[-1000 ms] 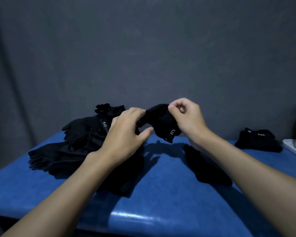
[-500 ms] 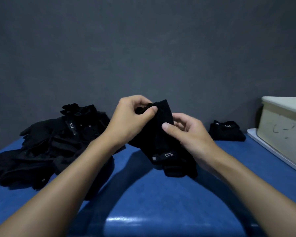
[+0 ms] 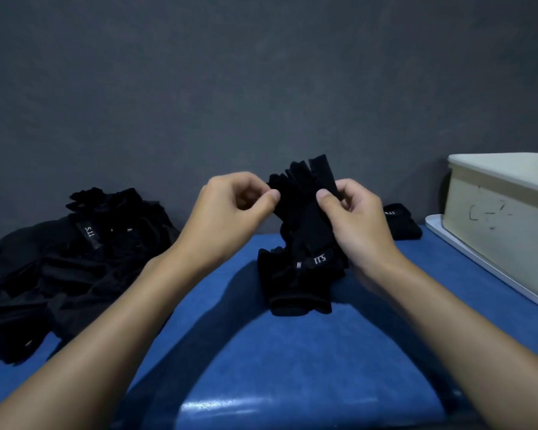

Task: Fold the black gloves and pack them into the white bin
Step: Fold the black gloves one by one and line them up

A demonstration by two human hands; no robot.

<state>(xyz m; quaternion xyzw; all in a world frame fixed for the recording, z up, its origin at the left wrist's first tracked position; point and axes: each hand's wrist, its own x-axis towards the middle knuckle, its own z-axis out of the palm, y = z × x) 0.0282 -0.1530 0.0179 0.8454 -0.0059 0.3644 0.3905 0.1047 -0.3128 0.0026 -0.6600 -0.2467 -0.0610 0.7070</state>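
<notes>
Dim throughout, lit from above and somewhat behind the head. Threw broad soft shadows of both forearms onto the blue table (image 3: pixel 292 352) below and between the hands. Left a pale streak of glare on the table's near edge, well below the hands. Swallowed all detail in the black gloves (image 3: pixel 305 243) pinched between the left hand (image 3: pixel 230 212) and right hand (image 3: pixel 354 218). Smeared the right wrist slightly with motion blur. Bowed the table edge toward the corners, wide-angle fashion.
</notes>
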